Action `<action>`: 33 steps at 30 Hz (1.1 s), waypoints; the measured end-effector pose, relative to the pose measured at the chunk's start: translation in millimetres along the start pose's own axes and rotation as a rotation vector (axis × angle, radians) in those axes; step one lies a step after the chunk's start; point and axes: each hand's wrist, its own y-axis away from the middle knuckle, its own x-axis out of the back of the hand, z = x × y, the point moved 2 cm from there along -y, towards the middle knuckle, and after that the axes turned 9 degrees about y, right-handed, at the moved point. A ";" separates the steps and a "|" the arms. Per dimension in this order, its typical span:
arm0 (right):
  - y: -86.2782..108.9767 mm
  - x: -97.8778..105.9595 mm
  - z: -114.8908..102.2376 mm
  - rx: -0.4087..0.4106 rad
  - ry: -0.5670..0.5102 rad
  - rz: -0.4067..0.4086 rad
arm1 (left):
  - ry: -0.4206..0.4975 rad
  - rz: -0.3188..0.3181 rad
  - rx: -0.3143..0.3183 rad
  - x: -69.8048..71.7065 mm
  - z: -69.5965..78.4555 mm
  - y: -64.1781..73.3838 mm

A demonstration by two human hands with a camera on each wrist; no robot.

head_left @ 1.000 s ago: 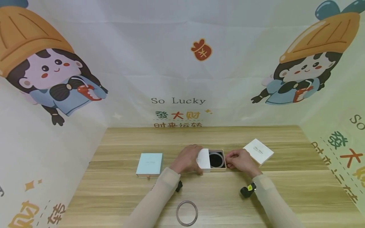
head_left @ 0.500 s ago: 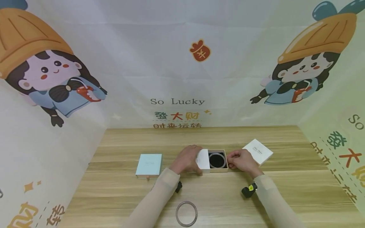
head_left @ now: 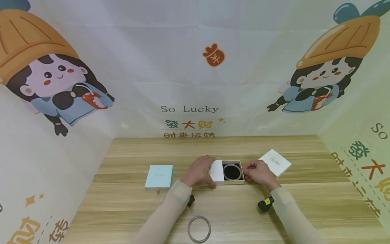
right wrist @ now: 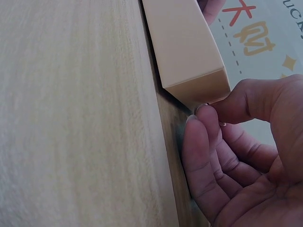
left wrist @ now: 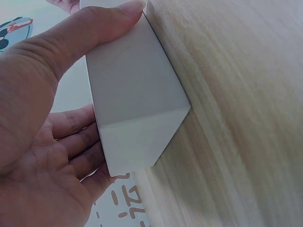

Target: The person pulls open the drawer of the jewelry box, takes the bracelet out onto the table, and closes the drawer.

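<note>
My left hand (head_left: 199, 171) grips the white sleeve (head_left: 217, 173) of a slide-out box, thumb along the near side and fingers on the far side. From its right end sticks out the cream drawer (head_left: 234, 182), lined in black, with a greyish bangle (head_left: 232, 165) lying inside around a black centre. My right hand (head_left: 260, 173) pinches at the drawer's right end; in the right wrist view the thumb and index fingertips meet against the end wall (right wrist: 201, 90). Whatever tab they hold is hidden. In the left wrist view the sleeve (left wrist: 132, 80) rests on the table.
A second bangle (head_left: 189, 228) lies near the table's front edge, between the forearms. To the left sits a light blue box (head_left: 159, 177) with a small tab. A white box (head_left: 275, 162) lies at an angle behind the right hand. Printed cloth walls (head_left: 146, 67) border the wooden table (head_left: 128, 203).
The drawer has slid a little to the right out of the sleeve with my right hand, so more of the bangle shows. In the last half second nothing has clearly moved.
</note>
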 end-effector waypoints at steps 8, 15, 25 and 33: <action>-0.8 -0.9 -0.5 0.011 0.010 0.007 | -0.016 0.002 -0.009 -1.1 -1.5 -1.9; -0.8 -1.2 0.0 0.006 0.016 0.014 | -0.024 -0.002 -0.006 -1.5 -1.5 -2.8; 1.8 -0.3 0.0 -0.004 0.037 0.007 | -0.023 -0.002 0.010 -1.7 -2.1 -3.5; 9.9 1.7 -8.3 0.045 0.130 0.066 | -0.013 0.012 -0.008 -1.5 -1.1 -2.3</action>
